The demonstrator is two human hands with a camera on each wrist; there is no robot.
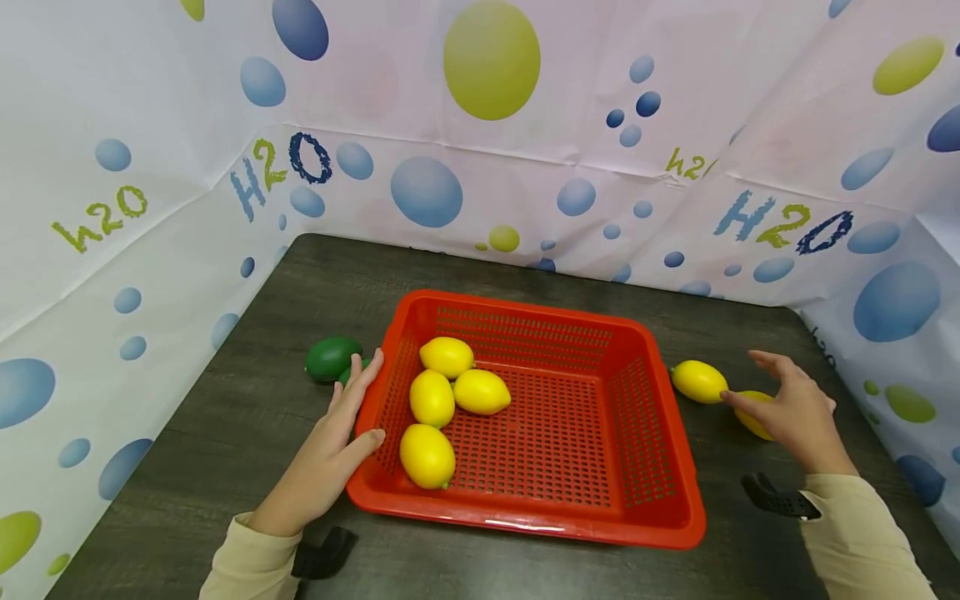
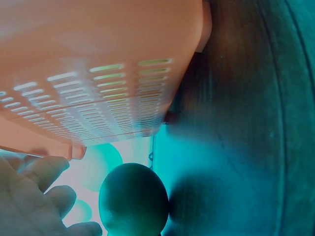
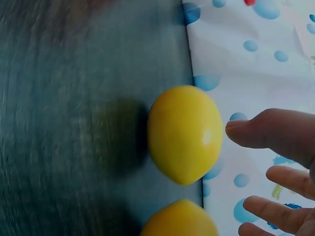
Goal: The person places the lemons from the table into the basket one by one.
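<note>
A red plastic basket (image 1: 517, 521) with perforated walls stands on the dark table. Several yellow lemons (image 1: 427, 456) lie in its left part. Against the basket's left rim rests my left hand (image 1: 330, 450), fingers extended along the rim and thumb over it. Beside those fingers are a green lime (image 1: 332, 358) and a second one mostly hidden; the left wrist view shows a dark green lime (image 2: 134, 199). Right of the basket, my right hand (image 1: 802, 412) hovers with spread fingers over a lemon (image 1: 752, 414), partly covering it. Another lemon (image 1: 697, 381) lies just left of it.
The dark wooden table (image 1: 555, 575) is enclosed at the back and sides by a white sheet (image 1: 525, 150) with blue and green dots. A dark strap (image 1: 780, 497) is on the right wrist, and another strap (image 1: 324, 554) on the left.
</note>
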